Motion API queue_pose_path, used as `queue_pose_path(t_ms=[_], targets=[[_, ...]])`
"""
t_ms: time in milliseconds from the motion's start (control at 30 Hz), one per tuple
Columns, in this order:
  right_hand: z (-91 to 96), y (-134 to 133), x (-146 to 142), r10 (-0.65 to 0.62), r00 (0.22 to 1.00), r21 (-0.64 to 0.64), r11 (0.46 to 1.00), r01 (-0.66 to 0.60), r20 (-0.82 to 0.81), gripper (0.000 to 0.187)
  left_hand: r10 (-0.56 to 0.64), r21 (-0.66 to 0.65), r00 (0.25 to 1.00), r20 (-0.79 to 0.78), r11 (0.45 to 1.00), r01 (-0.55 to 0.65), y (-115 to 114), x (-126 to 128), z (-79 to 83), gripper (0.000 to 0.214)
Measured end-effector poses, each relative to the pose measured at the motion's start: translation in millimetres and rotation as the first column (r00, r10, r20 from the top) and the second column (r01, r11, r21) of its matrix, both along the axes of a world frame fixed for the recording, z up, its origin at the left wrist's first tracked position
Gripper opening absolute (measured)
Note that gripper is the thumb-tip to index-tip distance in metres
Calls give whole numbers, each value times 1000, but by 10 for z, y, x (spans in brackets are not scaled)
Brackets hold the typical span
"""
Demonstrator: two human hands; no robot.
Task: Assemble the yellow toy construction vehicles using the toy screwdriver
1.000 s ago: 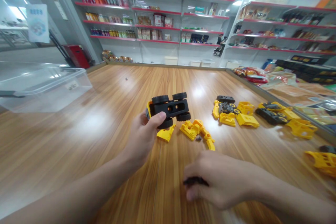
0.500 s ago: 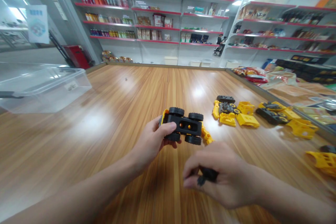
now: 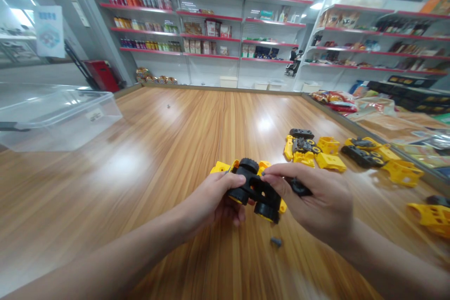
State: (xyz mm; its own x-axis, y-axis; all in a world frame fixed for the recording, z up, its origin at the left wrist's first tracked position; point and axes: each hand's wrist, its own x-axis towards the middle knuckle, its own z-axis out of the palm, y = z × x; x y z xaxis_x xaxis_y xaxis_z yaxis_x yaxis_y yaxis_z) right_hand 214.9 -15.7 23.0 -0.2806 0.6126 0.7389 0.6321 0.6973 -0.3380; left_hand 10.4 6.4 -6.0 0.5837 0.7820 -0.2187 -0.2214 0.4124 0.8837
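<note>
My left hand [image 3: 211,201] grips a black and yellow toy vehicle [image 3: 253,188], seen from its underside, with its black wheels sticking up. My right hand [image 3: 319,194] pinches a small black plastic part [image 3: 299,188] against the palm side of its fingers, and its fingertips reach the vehicle's chassis. Below the vehicle a small grey piece [image 3: 276,242] lies on the wood. Yellow plastic parts show behind the vehicle, partly hidden by it. Further right lie several yellow and black toy parts [image 3: 311,150].
The wooden table [image 3: 140,159] runs far ahead, with a clear plastic storage box [image 3: 52,122] at its left. More yellow parts [image 3: 402,172] lie towards the right edge. Packaged goods [image 3: 333,101] lie beyond that edge, and red-edged shelves [image 3: 207,33] stand behind.
My hands have come together, with the right hand raising the small black part to the vehicle. The vehicle has turned and now covers the yellow parts. A small grey piece now shows on the table.
</note>
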Motion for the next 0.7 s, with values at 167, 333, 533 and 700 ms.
queue_pose_path(t_ms=[167, 333, 533, 700], targets=[[47, -6, -1, -11, 1000, 18, 1000, 11, -1, 7, -93, -45, 995, 16, 995, 94, -9, -5, 7, 34], [51, 4, -23, -36, 999, 73, 997, 36, -11, 6, -121, -100, 993, 2, 988, 121, 3, -20, -16, 37], [62, -12, -25, -76, 996, 86, 993, 80, -50, 14, -13, -79, 998, 69, 997, 18, -19, -15, 41, 25], [36, -24, -14, -78, 993, 72, 994, 84, -87, 23, 159, -103, 978, 133, 984, -146, -3, 4, 33, 28]])
